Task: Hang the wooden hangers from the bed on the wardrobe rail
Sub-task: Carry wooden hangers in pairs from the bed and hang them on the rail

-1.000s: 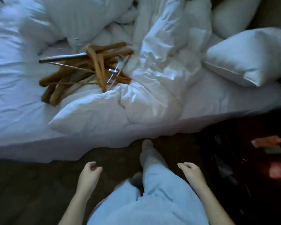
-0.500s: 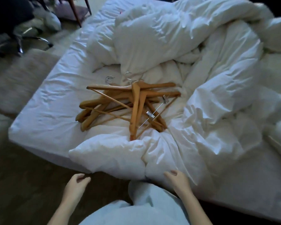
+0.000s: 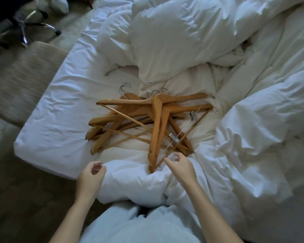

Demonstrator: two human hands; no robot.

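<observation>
At the centre of the frame, we see the wooden hangers [image 3: 153, 118] heaped on the bed [image 3: 60, 111] against the rumpled duvet [image 3: 182, 41]. Our right hand [image 3: 181, 167] hovers at their near ends and our left hand [image 3: 90, 178] is at lower left, both loosely curled and holding nothing.

Dim room, soft light on white bedding, dark floor, wide-angle bending, blurred edges

A single head-worn camera looks forward and down, close over the bed [image 3: 49, 135].
</observation>
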